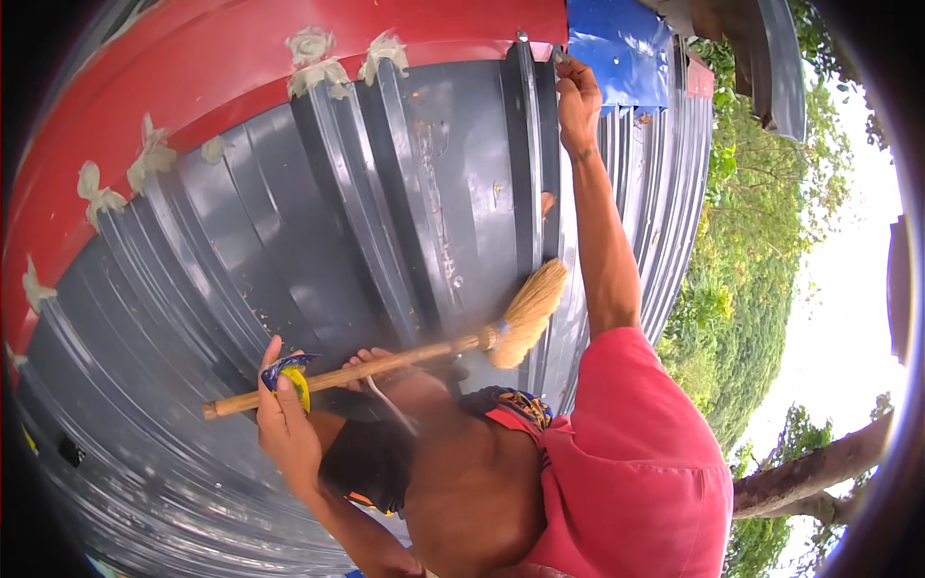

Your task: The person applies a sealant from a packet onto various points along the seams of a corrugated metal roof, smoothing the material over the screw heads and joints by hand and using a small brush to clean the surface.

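My left hand point(287, 424) is closed on a crumpled blue and yellow packet point(292, 376), pinched between thumb and fingers. Stretched out, my right arm reaches to the lower edge of the red metal trim point(462, 29). There the fingertips of my right hand point(578, 96) are pinched together at the top of a roof rib; a small greyish bit shows at their tips, too little to name. Greyish-beige lumps of putty point(318, 77) sit on several rib ends along the trim. A broom point(525, 318) with a bamboo handle lies across the roof, its handle end beside my left hand.
The dark grey ribbed metal roof point(289, 241) curves across the view. My bent knee point(482, 501) and a bare foot in a strap are at the lower middle. Blue sheet metal point(621, 48) adjoins the trim. Trees point(742, 270) and a branch point(819, 472) stand beyond the right side.
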Motion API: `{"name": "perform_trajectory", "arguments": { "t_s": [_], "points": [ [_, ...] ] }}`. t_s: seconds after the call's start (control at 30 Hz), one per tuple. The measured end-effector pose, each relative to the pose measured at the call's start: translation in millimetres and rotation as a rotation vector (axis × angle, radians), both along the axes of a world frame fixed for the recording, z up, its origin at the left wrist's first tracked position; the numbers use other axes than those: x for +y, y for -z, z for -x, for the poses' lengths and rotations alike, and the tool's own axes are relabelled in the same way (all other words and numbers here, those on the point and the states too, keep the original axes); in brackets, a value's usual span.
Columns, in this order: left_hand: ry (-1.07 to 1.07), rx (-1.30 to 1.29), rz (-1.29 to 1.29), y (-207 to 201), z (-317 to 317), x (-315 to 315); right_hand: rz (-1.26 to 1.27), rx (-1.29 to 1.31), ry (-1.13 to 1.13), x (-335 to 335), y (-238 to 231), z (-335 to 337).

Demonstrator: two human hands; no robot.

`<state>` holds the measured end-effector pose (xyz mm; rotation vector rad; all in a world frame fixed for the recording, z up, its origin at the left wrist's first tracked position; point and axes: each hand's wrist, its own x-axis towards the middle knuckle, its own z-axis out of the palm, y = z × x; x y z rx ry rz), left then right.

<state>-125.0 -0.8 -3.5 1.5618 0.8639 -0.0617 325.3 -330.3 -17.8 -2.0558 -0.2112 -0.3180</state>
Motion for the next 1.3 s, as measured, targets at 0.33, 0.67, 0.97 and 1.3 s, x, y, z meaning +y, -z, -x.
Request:
{"name": "perform_trajectory", "arguments": {
  "t_s": [0.33, 0.67, 0.97, 1.3],
  "points": [
    [0.130, 0.031, -0.106, -18.0, -11.8, -5.7, -0.060, 0.110, -0.038, 1.5, 28.5, -37.9],
    [0.135, -0.007, -0.209, -4.0, 2.9, -7.9, -0.086, 0.066, -0.033, -10.8, 56.3, -54.4],
    [0.150, 0.060, -0.213, -9.3, -3.8, -5.3, 0.709, -0.293, 0.007, -21.4, 55.6, -32.9],
    [0.133, -0.006, -0.120, -4.8, 1.3, -8.7, 1.231, -0.323, 0.030, -26.1, 38.4, -4.2]
  ]
}}
